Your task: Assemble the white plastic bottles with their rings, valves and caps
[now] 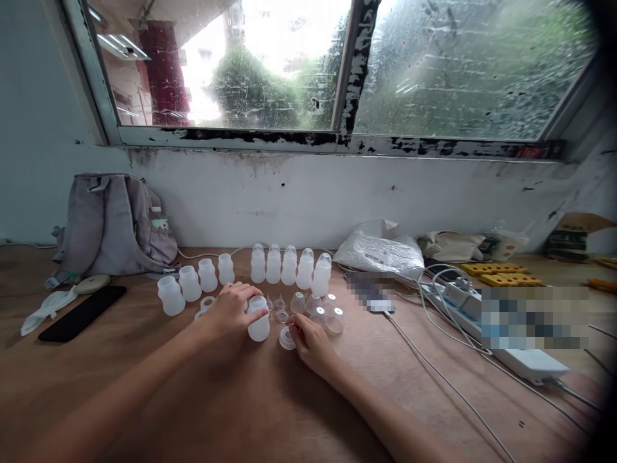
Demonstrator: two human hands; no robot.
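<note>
Open bottles: four frosted ones (pixel 189 285) stand upright in a slanting row on the wooden counter (pixel 202 399), left of and beyond the hands.
Capped bottles: five (pixel 289 267), upright and close together in a row farther back, each with a clear top.
Bottle in hand: one more frosted bottle (pixel 259 326), open at the mouth, at the front of the group, between the two hands.
Left hand: its grip (pixel 234 305) is closed around the upper part of that bottle, thumb on the near side; the far fingertips are partly hidden from me.
Right hand: its grip (pixel 311 337) is nearly closed, the fingertips bunched at the edge of a white ring (pixel 287 340); they touch it, but whether they pinch it I can't tell.
White ring: one, low on the counter, just right of the bottle in hand.
Clear caps: five (pixel 318 316), clustered just beyond the right hand.
Teats: a few small clear ones (pixel 281 316) between the bottle and the caps; too crowded to count surely.
Loose rings: at least two (pixel 207 302), beside the left hand, which partly covers them.
Left end: one grey backpack (pixel 113 222) against the wall, and one flat black phone (pixel 83 314) in front of it.
Right end: one silvery bag (pixel 380 251) and one white power strip (pixel 527 363) with cables.
</note>
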